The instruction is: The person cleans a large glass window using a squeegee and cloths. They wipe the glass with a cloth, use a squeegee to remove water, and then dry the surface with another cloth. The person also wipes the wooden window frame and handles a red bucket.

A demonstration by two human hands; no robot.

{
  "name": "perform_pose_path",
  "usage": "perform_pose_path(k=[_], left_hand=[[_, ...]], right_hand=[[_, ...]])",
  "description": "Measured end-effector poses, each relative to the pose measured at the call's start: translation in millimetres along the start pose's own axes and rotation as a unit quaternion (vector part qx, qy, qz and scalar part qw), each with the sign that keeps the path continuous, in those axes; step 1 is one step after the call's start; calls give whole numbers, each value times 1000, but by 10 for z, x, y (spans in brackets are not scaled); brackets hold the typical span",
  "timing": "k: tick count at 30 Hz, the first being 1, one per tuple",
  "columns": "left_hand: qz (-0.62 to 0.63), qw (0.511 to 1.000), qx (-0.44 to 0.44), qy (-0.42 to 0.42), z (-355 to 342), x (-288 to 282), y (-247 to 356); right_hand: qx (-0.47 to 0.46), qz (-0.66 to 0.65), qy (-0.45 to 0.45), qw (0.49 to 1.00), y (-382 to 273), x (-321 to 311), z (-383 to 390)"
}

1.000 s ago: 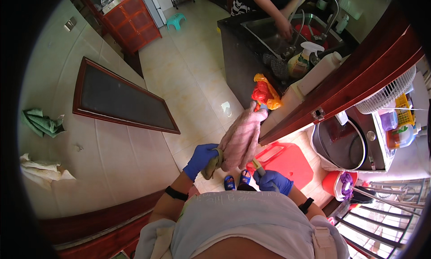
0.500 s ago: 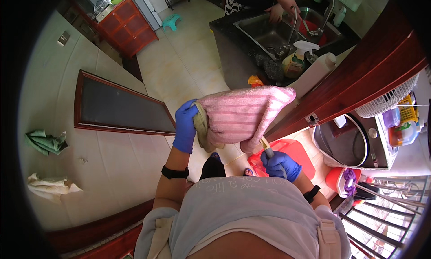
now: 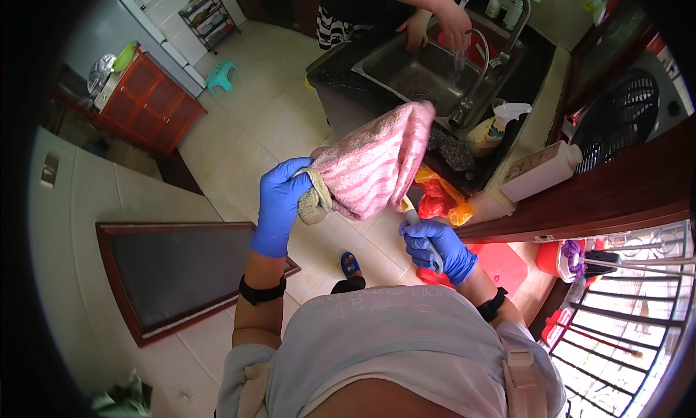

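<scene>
A pink striped towel hangs in front of me, between my two hands. My left hand, in a blue glove, is closed on a bunched greenish cloth at the towel's left end. My right hand, also blue-gloved, wraps round a grey handle with a pale yellow part at its top. That handle's upper end meets the towel's lower right corner. What the handle belongs to is hidden behind the towel.
At a steel sink, another person's hands are under running water. A spray bottle, a white jug and red and orange bags stand by the counter. A framed dark door panel is left; a teal stool stands farther off.
My view has turned toward the right and moved closer to the sink. The towel is now tilted and bunched narrower, its right end raised. Both hands keep their hold.
</scene>
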State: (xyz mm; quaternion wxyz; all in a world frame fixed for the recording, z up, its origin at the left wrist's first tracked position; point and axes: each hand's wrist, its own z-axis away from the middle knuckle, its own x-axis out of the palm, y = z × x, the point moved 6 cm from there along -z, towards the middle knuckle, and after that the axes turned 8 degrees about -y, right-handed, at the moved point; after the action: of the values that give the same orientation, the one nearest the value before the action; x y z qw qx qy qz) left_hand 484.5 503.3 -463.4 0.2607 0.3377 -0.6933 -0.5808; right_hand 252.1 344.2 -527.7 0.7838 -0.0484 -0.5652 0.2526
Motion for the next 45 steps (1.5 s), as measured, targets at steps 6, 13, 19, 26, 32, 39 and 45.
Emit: perform_pose_path(k=[6,13,19,26,32,39,45], left_hand=[[285,950,-80,99,-1106,-787,-451],[-144,977,125,-99,-1962,-253,-203],[243,959,-36,-140,-2933,702,-309],[357,928,-100,-31,-3371,147,-390],[218,967,-88,-101,-3308,189,-11],[293,931,-140,-169,-3940,232,-373],[328,856,-212,-339,-4330,805,-1269]], right_hand=[[46,29,-15,998,2,332,-317],[-161,337,285,883,-765,511,-453],[-283,257,367,848,-1327,40,-951],[-198,296,390,849,-1208,-415,-797],[-120,332,456,817,-1581,-477,-863],[-132,278,516,799,-1681,-527,-959],[-255,467,625,571,-1729,33,-852]])
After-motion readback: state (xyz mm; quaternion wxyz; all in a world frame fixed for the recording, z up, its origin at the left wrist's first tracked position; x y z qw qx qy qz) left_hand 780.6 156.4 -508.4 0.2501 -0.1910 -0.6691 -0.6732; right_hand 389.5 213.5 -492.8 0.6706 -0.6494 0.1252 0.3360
